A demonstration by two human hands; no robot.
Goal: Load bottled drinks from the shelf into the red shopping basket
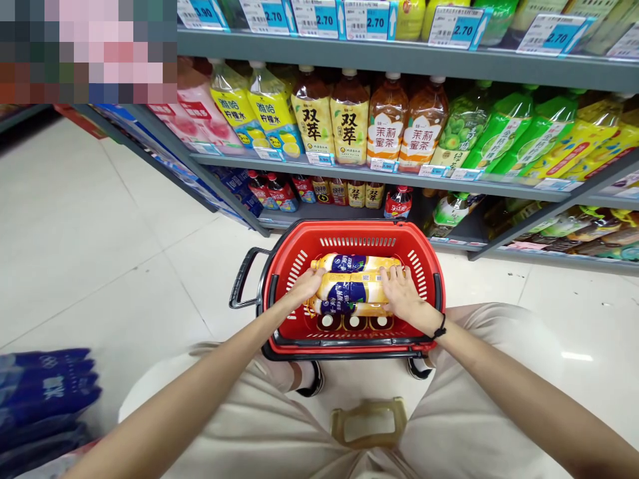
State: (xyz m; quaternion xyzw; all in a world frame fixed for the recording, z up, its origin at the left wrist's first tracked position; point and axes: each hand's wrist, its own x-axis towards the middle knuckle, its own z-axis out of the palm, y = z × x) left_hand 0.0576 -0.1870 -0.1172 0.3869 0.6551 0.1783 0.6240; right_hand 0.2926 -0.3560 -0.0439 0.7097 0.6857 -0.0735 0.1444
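A red shopping basket [299,336] stands on the floor between my legs. Inside, several yellow-orange drink bottles with blue labels lie on their sides. The top bottle [344,291] lies across the others, held at both ends. My left hand [308,285] is closed around its neck end, hiding the cap. At the other end, the fingers of my right hand [398,290] curl over the base. Behind it another drink bottle [347,263] lies near the right fingertips. Along the basket's near side, three dark bottles [354,321] stand upright with white caps.
A drinks shelf [309,163] runs right in front of the basket, with rows of bottles and price tags. The basket's black handle [242,286] sticks out to the left. Blue wrapped packs [47,386] sit on the floor at lower left.
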